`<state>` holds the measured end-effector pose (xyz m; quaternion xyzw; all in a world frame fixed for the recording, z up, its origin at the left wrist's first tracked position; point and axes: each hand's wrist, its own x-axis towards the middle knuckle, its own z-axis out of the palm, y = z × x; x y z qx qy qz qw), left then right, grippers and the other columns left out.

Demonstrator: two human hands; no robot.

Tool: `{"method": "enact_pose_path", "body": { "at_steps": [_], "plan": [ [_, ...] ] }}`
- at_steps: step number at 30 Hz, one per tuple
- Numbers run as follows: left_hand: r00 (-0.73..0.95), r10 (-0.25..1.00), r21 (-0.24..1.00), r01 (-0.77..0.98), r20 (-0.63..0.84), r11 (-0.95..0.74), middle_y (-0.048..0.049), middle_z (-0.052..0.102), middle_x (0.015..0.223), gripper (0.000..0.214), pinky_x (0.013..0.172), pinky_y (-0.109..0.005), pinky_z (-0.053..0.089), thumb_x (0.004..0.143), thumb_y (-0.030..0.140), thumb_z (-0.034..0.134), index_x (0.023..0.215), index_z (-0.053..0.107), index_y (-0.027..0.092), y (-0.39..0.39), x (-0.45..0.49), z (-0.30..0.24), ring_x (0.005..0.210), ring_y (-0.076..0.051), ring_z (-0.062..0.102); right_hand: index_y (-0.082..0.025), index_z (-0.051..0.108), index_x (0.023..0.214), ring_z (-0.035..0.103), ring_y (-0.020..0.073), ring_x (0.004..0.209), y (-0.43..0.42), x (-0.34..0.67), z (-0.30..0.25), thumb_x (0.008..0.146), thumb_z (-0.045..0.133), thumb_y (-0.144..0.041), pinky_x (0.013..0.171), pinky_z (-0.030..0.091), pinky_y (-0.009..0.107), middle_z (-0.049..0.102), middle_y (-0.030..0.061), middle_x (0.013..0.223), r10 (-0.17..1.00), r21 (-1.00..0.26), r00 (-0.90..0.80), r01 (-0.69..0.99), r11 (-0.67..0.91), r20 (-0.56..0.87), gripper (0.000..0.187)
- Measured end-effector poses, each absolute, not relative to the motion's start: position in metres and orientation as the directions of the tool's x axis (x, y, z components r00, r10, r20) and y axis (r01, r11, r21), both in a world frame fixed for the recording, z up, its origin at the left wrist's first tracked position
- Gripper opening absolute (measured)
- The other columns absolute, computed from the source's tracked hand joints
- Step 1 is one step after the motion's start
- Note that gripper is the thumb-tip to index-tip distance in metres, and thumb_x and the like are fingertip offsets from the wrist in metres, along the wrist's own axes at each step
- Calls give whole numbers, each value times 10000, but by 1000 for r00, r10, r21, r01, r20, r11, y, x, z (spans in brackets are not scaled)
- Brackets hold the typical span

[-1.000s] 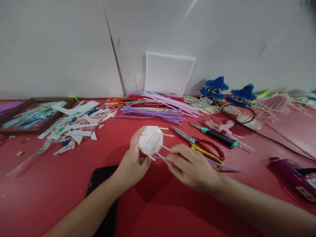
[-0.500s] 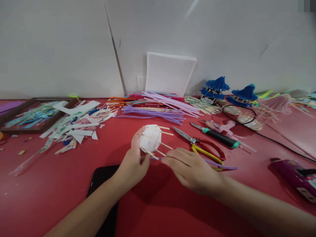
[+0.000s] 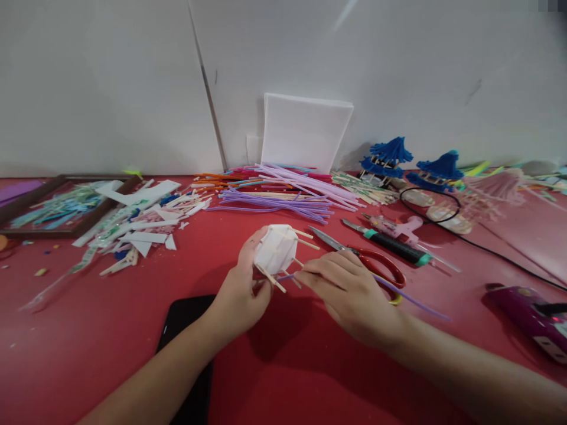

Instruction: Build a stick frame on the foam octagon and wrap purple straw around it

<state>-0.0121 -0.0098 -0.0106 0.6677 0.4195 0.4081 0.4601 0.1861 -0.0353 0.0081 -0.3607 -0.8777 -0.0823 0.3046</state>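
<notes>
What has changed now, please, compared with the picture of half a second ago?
The right hand has moved up and slightly right, covering more of the scissors. The far end of the purple strip in it has swung right and nearer the person. The white piece with sticks has tilted slightly; the left hand still holds it. No clear grasp or release; the scissors and black-handled knife stayed put.
</notes>
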Motion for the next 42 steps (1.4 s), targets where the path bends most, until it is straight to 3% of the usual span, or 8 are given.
{"method": "enact_pose_path", "body": {
  "at_steps": [4,10,16,20,26,32,42],
  "plan": [
    [384,920,986,110,77,-128,-165,477,1326,827,820,-351,545,736,86,600,1409,147,243,-10,-11,-9,1060,-263,606,-150,663,950,552,160,745,-37,185,7,954,379,-173,678,364,298,692,48,898,594,-54,-579,689,723,559,285],
    [326,944,987,126,56,-102,-131,618,1152,745,860,-372,516,751,159,643,1365,229,240,-8,-12,-9,1009,-254,633,-175,671,926,581,161,767,-41,182,10,932,427,-164,694,376,299,689,47,938,597,-29,-560,716,698,574,244],
    [299,953,999,3,46,-49,-127,642,1094,721,763,-315,536,728,191,664,1322,255,221,-5,-10,-5,937,-236,658,-163,612,1097,593,210,870,-41,185,6,859,503,-109,750,455,331,638,105,998,619,-68,-497,744,665,608,267],
    [233,972,993,97,37,-61,-112,663,994,705,744,-294,528,750,206,641,1320,227,181,-2,-13,-4,796,-189,674,-139,598,1107,594,212,904,-37,189,0,869,487,-100,779,477,332,646,105,992,647,-84,-463,771,631,606,266],
    [178,984,981,186,26,-59,-88,663,1010,700,744,-297,523,706,184,681,1300,313,230,-4,-15,-7,827,-207,679,-127,656,927,614,198,791,-31,192,3,915,440,-150,749,490,343,693,80,852,640,-52,-490,769,637,592,218],
    [178,977,961,229,117,-157,-33,641,873,657,560,-240,508,743,186,628,1290,270,248,-4,-18,-15,680,-166,655,-135,672,917,610,164,744,-39,187,10,898,476,-128,708,498,299,698,55,833,552,-64,-555,666,743,622,198],
    [192,971,923,328,143,-201,-85,655,992,475,712,-346,537,735,245,622,1161,416,198,3,-23,-21,825,-217,667,-97,646,966,615,187,787,-37,186,6,912,443,-125,724,513,317,686,89,872,575,-83,-547,677,731,609,212]
  ]
}}
